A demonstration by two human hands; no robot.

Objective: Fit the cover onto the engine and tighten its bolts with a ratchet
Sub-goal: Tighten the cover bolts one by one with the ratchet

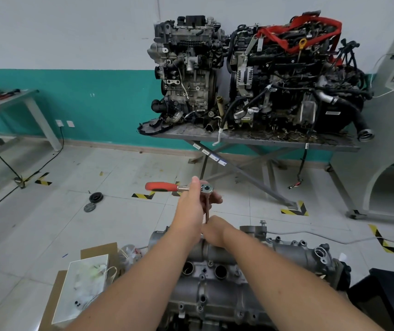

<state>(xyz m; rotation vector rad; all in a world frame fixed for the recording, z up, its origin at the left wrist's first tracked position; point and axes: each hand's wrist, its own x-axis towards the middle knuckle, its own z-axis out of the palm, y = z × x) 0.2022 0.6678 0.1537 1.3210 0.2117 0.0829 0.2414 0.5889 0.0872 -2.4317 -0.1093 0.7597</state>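
The grey aluminium engine (217, 304) sits low in the head view, with its cover (287, 253) lying across the top. A ratchet with a red handle (161, 186) is held level above the cover's far edge, handle pointing left. A thin extension bar (207, 211) runs down from the ratchet's head. My left hand (190, 206) grips the ratchet at its neck, just beside the head. My right hand (215, 232) is curled around the bar's lower end at the cover's far edge. The bolt and socket are hidden under that hand.
Two dirty engines (251, 75) stand on a metal table (263, 139) by the wall. A cardboard box with a plastic bag (83, 285) lies left of the engine. Two black pulleys (93, 201) lie on the floor. A black object (389, 297) sits at the lower right.
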